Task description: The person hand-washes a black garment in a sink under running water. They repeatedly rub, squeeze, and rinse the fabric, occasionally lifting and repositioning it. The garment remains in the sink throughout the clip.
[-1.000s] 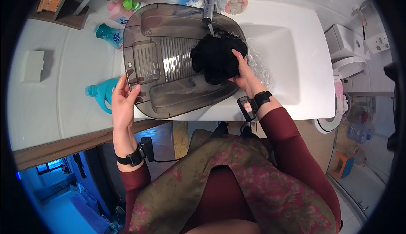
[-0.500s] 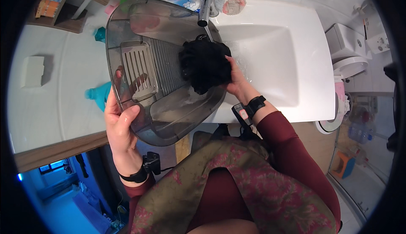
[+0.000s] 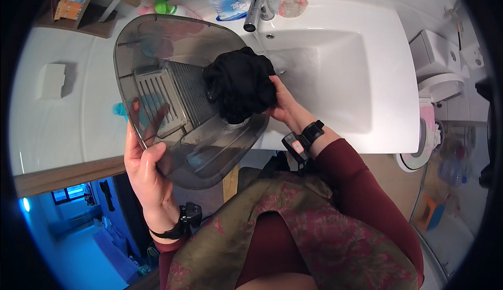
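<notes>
A translucent grey washbasin [image 3: 222,159] with a ribbed washboard is tilted over the left edge of the sink. My left hand [image 3: 146,172] grips its near-left rim, thumb on the inside and fingers underneath. At the basin's right end lies a bunched black cloth [image 3: 242,85], wet-looking, its exact kind not clear. My right hand [image 3: 283,101] is closed on the right side of this cloth, and the cloth hides some of the fingers. The chrome faucet [image 3: 253,14] stands just beyond the cloth. Water ripples in the white sink [image 3: 346,85] to the right of it.
Behind the basin are a blue-and-white packet [image 3: 230,1] and a bottle with a green top [image 3: 163,5]. A pinkish soap-like piece [image 3: 292,7] lies beside the faucet. A teal item [image 3: 120,109] sits left of the basin. A toilet [image 3: 440,85] stands at the far right.
The basin has moved left and toward me, tilting more, and the black cloth has gone left with it. My right hand followed, keeping its hold. More of the sink's left side now shows.
</notes>
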{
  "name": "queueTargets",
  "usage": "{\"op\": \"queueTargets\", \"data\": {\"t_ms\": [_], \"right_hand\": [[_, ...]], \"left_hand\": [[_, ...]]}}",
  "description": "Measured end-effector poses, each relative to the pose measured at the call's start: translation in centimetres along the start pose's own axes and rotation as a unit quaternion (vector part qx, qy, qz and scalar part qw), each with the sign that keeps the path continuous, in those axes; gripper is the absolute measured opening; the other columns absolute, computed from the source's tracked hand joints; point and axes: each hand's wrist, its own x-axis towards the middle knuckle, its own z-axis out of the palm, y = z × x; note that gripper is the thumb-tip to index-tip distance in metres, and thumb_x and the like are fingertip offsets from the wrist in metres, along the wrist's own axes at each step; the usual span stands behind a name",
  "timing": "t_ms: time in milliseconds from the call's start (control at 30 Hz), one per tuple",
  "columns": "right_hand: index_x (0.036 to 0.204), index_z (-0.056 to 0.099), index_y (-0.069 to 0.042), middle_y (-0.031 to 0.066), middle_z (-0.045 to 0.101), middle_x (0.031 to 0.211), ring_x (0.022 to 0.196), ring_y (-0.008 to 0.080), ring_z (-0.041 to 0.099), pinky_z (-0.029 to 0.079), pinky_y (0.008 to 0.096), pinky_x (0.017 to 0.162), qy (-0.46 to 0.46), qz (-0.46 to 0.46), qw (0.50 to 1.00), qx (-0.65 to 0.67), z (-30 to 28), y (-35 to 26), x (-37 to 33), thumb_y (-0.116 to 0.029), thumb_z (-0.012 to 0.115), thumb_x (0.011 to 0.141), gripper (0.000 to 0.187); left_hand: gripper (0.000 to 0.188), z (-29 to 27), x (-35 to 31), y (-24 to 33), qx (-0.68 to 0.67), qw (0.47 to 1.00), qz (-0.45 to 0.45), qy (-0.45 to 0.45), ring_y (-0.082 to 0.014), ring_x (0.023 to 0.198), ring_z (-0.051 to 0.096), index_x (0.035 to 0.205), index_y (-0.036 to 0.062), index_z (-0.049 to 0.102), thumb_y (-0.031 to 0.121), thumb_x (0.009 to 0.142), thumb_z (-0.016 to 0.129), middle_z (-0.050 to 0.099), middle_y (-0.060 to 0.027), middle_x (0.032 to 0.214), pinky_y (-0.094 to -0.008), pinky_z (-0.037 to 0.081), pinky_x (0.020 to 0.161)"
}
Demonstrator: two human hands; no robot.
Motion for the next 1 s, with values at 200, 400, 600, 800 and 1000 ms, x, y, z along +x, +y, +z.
{"op": "queueTargets", "data": {"t_ms": [200, 400, 600, 800, 1000], "right_hand": [[0.137, 0.056, -0.005, 0.0108, 0.063, 0.134, 0.121, 0.0243, 0.063, 0.051, 0.0431, 0.105, -0.125, -0.019, 0.991, 0.038, 2.2, -0.4, -2.9, -0.042, 0.065, 0.093, 0.058], [0.135, 0.058, -0.004, 0.0097, 0.065, 0.131, 0.117, 0.0217, 0.065, 0.052, 0.0377, 0.105, -0.133, -0.065, 0.989, 0.018, 3.8, -0.9, -4.4, -0.038, 0.064, 0.095, 0.053], [0.131, 0.061, -0.005, 0.0076, 0.066, 0.128, 0.117, 0.0198, 0.064, 0.051, 0.0355, 0.105, -0.148, -0.085, 0.985, 0.038, 3.8, -1.8, -6.8, -0.036, 0.064, 0.094, 0.047], [0.129, 0.062, -0.005, 0.0082, 0.069, 0.123, 0.111, 0.0210, 0.068, 0.054, 0.0364, 0.102, -0.171, -0.101, 0.980, 0.030, 2.3, -4.4, -9.5, -0.035, 0.064, 0.095, 0.046], [0.128, 0.062, -0.008, 0.0058, 0.067, 0.121, 0.111, 0.0188, 0.065, 0.053, 0.0347, 0.100, -0.064, -0.121, 0.989, -0.048, 0.6, -6.3, -11.8, -0.032, 0.068, 0.092, 0.044]], "left_hand": [[0.084, -1.2, -1.8, 1.2, -0.044, 0.999, 0.010, 0.018, -0.0382, 0.136, 0.048, 0.159, 0.0055, 0.031, 0.003, 0.078, 0.056, 0.042, -0.0376, 0.147, -0.0464, 0.050, 0.104], [0.086, -1.2, -2.5, 2.5, -0.080, 0.997, 0.019, -0.001, -0.0390, 0.137, 0.047, 0.160, 0.0077, 0.028, 0.008, 0.079, 0.057, 0.040, -0.0406, 0.147, -0.0469, 0.045, 0.109], [0.085, 0.7, -3.3, 3.4, -0.082, 0.996, 0.013, 0.045, -0.0013, 0.062, 0.046, 0.161, 0.0095, 0.026, 0.001, 0.082, 0.057, 0.033, -0.0381, 0.153, -0.0140, 0.043, 0.059], [0.078, 0.6, -2.8, 2.2, -0.170, 0.985, 0.001, -0.015, 0.0016, 0.053, 0.036, 0.157, 0.0084, 0.035, 0.001, 0.082, 0.054, 0.044, -0.0366, 0.147, -0.0118, 0.033, 0.049], [0.075, -1.3, -1.4, -3.4, -0.252, 0.966, -0.050, -0.002, 0.0014, 0.051, 0.034, 0.156, 0.0156, 0.040, 0.000, 0.083, 0.054, 0.039, -0.0372, 0.151, -0.0112, 0.033, 0.046]]}}
